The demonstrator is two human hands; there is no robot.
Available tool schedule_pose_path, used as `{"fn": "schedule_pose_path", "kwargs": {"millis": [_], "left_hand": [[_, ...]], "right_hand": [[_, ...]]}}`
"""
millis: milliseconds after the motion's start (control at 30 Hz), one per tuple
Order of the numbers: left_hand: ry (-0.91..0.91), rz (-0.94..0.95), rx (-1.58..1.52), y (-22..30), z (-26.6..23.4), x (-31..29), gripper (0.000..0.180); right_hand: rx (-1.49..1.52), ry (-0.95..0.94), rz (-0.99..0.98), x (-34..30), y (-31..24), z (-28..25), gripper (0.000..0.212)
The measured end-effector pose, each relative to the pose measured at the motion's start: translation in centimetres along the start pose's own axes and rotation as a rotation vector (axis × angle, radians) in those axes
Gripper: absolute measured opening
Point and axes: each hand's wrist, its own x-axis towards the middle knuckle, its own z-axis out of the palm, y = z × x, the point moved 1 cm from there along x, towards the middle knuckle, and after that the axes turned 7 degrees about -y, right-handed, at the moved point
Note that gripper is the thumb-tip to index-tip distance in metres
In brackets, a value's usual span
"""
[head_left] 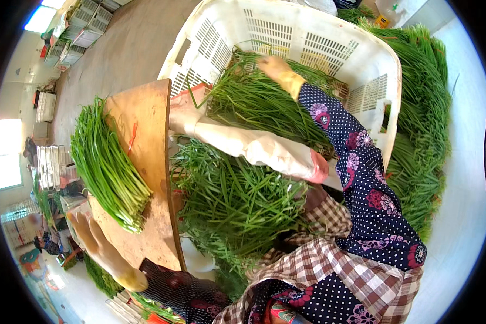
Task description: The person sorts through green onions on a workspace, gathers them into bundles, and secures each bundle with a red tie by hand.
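My left hand [100, 243], in a cream glove with a yellow cuff, is beside the near left edge of a wooden board [156, 119]. Its fingers stretch out and hold nothing. On the board lies a thick bunch of chives [105, 167], pale stem ends toward me, with a thin red tie [133, 137] beside it. My right hand [275, 67], also gloved, reaches into a white slotted plastic crate [270, 27]. It is over loose chives [259, 105] in there; its fingers are blurred, so their grip is unclear.
A rolled whitish sack [243, 143] with red ends lies across the crate's near side. Loose green leaves [232, 200] are heaped between board and lap. A long pile of greens [421, 108] lines the right. Stacked crates [92, 24] and a person [51, 245] are farther left.
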Motion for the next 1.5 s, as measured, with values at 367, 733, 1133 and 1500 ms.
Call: {"fn": "schedule_pose_path", "kwargs": {"millis": [367, 733, 1133, 1500], "left_hand": [[-0.537, 0.642, 0.037, 3.8, 21.2, -3.9, 0.046], [-0.578, 0.605, -0.009, 2.0, 25.0, -2.5, 0.043], [-0.6, 0.688, 0.03, 1.5, 25.4, -2.2, 0.044], [-0.602, 0.681, 0.016, 1.7, 26.1, -2.3, 0.044]], "right_hand": [[-0.688, -0.042, -0.084, 7.5, 6.3, 14.2, 0.098], [-0.391, -0.288, -0.079, 13.4, 9.6, 12.7, 0.093], [-0.813, -0.4, 0.105, 15.2, 3.5, 13.8, 0.053], [-0.506, -0.435, 0.057, 15.5, 2.7, 11.8, 0.053]]}}
